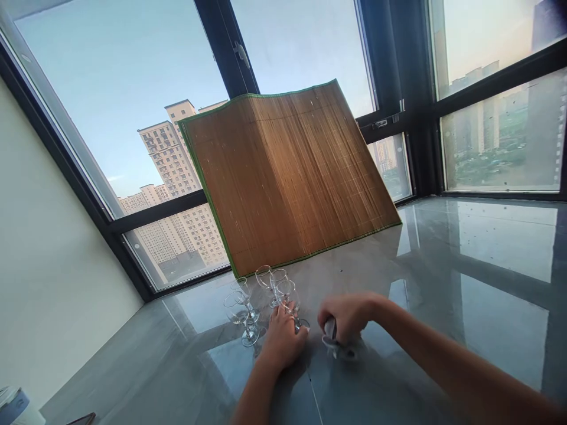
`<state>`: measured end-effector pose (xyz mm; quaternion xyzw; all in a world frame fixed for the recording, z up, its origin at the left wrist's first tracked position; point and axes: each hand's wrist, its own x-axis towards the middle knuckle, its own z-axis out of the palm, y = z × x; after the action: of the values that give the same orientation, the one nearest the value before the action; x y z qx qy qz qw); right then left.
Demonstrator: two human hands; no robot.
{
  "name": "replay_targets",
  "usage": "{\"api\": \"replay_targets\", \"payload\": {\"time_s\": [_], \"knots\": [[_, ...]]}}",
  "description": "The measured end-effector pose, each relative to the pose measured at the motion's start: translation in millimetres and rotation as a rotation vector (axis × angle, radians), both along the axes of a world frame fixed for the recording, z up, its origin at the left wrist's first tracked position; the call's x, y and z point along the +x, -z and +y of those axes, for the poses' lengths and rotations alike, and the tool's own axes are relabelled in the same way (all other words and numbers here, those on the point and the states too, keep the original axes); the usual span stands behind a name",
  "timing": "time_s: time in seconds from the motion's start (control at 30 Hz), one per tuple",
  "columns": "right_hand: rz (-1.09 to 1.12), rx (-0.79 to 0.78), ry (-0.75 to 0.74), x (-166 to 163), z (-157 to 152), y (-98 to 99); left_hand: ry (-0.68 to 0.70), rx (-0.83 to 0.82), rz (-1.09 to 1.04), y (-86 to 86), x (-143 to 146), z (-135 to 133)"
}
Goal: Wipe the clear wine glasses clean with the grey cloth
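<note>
Hands point(283, 339) are near stemmed glasses point(236, 308), left touching one.

Shows bare left hand point(283, 341) and slim forearm point(261, 383) toward six o'clock, bare right hand point(349, 316) and tapering forearm point(443, 363) toward four o'clock.
</note>
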<state>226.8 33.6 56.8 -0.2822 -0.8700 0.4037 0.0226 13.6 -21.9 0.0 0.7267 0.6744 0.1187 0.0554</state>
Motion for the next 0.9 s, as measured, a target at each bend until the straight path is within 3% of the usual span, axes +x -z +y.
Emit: {"api": "replay_targets", "payload": {"time_s": [0.07, 0.17, 0.5, 0.67, 0.8, 0.9], "knots": [[0.050, 0.133, 0.137, 2, 15, 7.2, -0.007, -0.010, 0.023, -1.5, -3, -2], [0.126, 0.465, 0.305, 0, 30, 19.1, -0.050, -0.038, 0.030, -4.4, -8, -4], [-0.099, 0.717, 0.609, -6, 41, 36.5, -0.110, -0.076, 0.042, -9.8, -10, -12], [-0.175, 0.988, 0.706, -12, 37, 39.7, -0.154, -0.123, 0.004, -8.0, -13, -11], [-0.209, 0.989, 0.849, -15, 32, 38.0, -0.179, -0.191, -0.022, -5.9, -14, -9], [-0.195, 0.895, 0.839, -14, 33, 40.2, -0.188, -0.206, -0.042, -5.5, -11, -7]]}}
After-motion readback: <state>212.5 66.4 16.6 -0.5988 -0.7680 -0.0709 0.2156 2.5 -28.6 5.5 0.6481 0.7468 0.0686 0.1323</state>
